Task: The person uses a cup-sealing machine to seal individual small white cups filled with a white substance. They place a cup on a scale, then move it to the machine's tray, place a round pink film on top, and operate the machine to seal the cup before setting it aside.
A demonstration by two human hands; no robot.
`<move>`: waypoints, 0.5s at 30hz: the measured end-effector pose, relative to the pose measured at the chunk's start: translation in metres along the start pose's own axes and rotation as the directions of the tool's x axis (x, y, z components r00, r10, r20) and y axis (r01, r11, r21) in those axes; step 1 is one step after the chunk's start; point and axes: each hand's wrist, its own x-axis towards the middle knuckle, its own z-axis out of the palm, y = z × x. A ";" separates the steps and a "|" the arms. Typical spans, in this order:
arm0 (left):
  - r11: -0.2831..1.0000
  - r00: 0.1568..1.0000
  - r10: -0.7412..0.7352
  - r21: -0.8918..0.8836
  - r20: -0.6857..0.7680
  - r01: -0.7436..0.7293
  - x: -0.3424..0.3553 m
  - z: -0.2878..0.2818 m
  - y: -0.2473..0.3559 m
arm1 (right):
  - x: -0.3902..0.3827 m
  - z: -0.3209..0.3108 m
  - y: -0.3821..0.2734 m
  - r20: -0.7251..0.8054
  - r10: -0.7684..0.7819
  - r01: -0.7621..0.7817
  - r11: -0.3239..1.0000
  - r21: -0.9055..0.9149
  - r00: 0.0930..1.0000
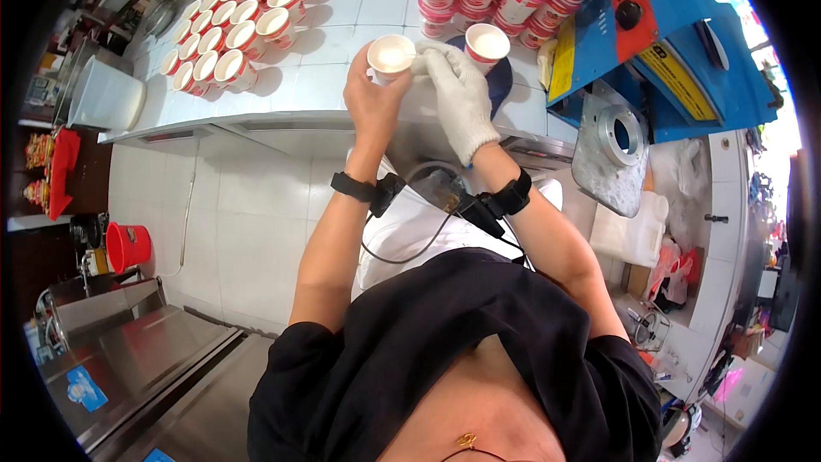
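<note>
My bare left hand (372,94) grips a white-and-red paper cup (392,55) from its left side, above the front edge of the tiled counter (291,115). A pale, creamy filling shows inside the cup. My right hand (457,90) wears a white knitted glove, and its bent fingers close on the cup's right side; the fingertips are partly hidden. Just beyond the gloved hand stands another filled paper cup (487,44), by a dark blue round object (503,90) that the glove partly covers.
Rows of similar cups (244,34) stand at the counter's far left. Stacked pink-and-white cups (517,7) rise at the back. On the right is a blue machine (676,51) with a red panel, a black knob and a metal plate with a round opening (617,134).
</note>
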 end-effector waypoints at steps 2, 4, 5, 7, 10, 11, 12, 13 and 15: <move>0.999 0.999 -0.003 0.037 -0.040 0.005 0.004 -0.008 -0.012 | 0.002 0.013 -0.007 -0.025 0.288 -0.281 0.949 0.141 0.957; 0.998 0.999 0.007 0.056 -0.051 -0.005 0.009 -0.013 -0.024 | 0.017 0.013 0.031 0.088 0.319 -0.331 0.907 0.260 0.944; 0.998 0.999 0.013 0.058 -0.053 -0.010 0.012 -0.017 -0.029 | 0.020 0.018 0.036 0.148 0.330 -0.360 0.879 0.314 0.932; 0.997 0.999 0.003 0.081 -0.045 0.001 0.016 -0.025 -0.038 | 0.020 0.021 0.045 0.197 0.372 -0.421 0.807 0.413 0.907; 0.994 1.000 -0.025 0.108 -0.012 0.026 0.020 -0.039 -0.041 | 0.011 0.021 0.047 0.216 0.364 -0.422 0.814 0.398 0.906; 0.996 1.000 -0.018 0.090 0.013 0.016 0.022 -0.042 -0.043 | 0.008 0.018 0.049 0.210 0.351 -0.406 0.838 0.365 0.912; 0.997 0.999 -0.010 0.071 0.039 0.007 0.023 -0.045 -0.044 | 0.006 0.015 0.051 0.175 0.340 -0.380 0.863 0.333 0.924; 0.999 0.997 -0.010 0.051 0.082 0.006 0.024 -0.049 -0.046 | 0.004 0.011 0.053 0.139 0.326 -0.354 0.886 0.300 0.935; 1.000 0.985 -0.005 0.011 0.173 0.003 0.027 -0.056 -0.040 | 0.000 0.005 0.043 0.073 0.261 -0.268 0.954 0.133 0.963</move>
